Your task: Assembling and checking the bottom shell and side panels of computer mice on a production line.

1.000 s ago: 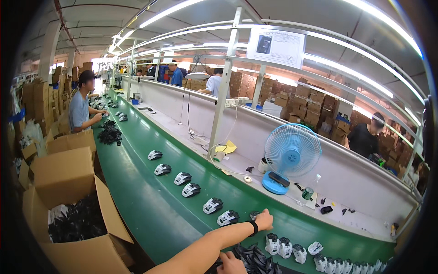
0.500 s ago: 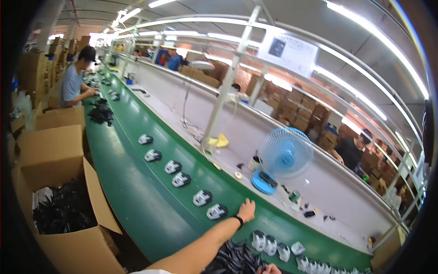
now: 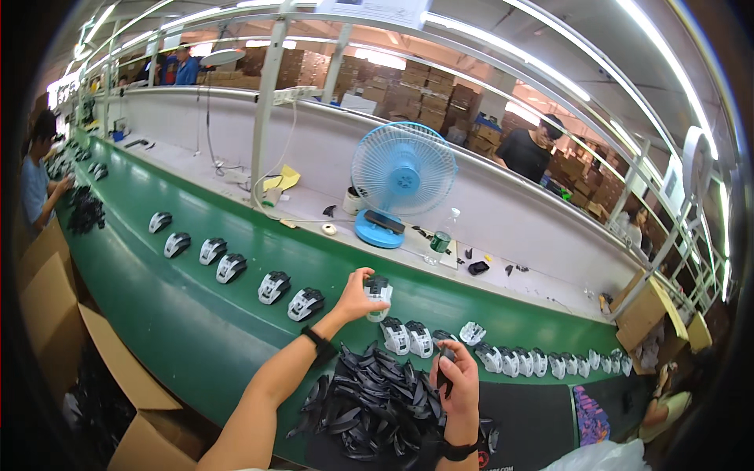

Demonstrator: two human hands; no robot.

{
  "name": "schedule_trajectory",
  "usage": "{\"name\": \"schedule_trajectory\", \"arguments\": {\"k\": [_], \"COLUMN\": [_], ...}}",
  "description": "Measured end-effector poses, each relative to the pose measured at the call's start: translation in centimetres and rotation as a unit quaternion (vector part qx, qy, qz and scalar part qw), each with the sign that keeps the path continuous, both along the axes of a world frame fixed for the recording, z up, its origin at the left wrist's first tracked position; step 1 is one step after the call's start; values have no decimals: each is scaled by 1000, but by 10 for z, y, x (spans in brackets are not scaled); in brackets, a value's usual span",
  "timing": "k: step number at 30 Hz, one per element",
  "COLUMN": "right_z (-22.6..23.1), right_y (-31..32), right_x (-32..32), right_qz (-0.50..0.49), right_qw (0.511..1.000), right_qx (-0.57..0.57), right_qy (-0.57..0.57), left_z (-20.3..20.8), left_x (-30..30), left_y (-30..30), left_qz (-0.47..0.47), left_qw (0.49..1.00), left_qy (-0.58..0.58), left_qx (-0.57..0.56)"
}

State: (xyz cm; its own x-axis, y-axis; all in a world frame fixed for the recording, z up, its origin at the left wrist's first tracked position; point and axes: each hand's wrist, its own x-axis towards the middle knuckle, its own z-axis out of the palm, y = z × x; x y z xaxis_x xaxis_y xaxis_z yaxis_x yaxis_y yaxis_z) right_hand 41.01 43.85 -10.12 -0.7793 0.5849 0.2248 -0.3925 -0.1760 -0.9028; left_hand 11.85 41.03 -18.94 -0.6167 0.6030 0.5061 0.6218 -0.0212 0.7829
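My left hand (image 3: 360, 300) reaches over the green belt, its thumb and fingers around a white-and-black computer mouse shell (image 3: 378, 297). Raised above the near edge, my right hand (image 3: 462, 380) pinches a small dark curved plastic piece (image 3: 446, 367). Below and between my hands lies a heap of black curved plastic pieces (image 3: 369, 400). Two upright mouse shells (image 3: 407, 337) stand just right of my left hand; another is partly hidden behind my right fingers. One paler shell (image 3: 472, 333) lies tilted beyond them.
Several mouse shells (image 3: 231, 268) line the green belt (image 3: 188, 306) leftward, and a tight row (image 3: 526, 362) extends right. A blue fan (image 3: 404, 180) and bottle (image 3: 441, 237) stand on the ledge. Cardboard boxes (image 3: 118, 353) sit left. A co-worker (image 3: 38, 173) works far left.
The view has swung right. My left hand, earlier over the belt with no shell visible in it, now grips a mouse shell. My right hand has risen into fuller view with the dark piece.
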Motion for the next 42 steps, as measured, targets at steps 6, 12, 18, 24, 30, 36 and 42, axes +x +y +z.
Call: {"name": "schedule_trajectory", "arguments": {"k": [6,12,18,24,30,36,42], "right_z": [18,7,1,-3,-8,-26,-38], "right_y": [-5,-20,-32,-17,1,-13,-6], "right_x": [-27,-53,-56,-56,-52,-60,-65], "right_qz": [-75,-184,-243,-144,33,-158,-198], "right_qw": [995,976,916,976,956,958,961], "right_qx": [-11,79,318,160,-292,-224,-193], "right_qy": [72,85,26,-10,-11,85,-19], "left_z": [89,89,79,86,77,74,71], "left_x": [98,133,141,151,162,184,183], "left_y": [-80,-76,-72,-70,-66,-59,-40], "left_qz": [-330,-343,-276,-139,-169,-27,-78], "left_qw": [901,902,908,959,978,989,910], "left_qy": [-233,-203,-263,-183,0,60,-349], "left_qx": [160,166,173,165,124,134,210]}}
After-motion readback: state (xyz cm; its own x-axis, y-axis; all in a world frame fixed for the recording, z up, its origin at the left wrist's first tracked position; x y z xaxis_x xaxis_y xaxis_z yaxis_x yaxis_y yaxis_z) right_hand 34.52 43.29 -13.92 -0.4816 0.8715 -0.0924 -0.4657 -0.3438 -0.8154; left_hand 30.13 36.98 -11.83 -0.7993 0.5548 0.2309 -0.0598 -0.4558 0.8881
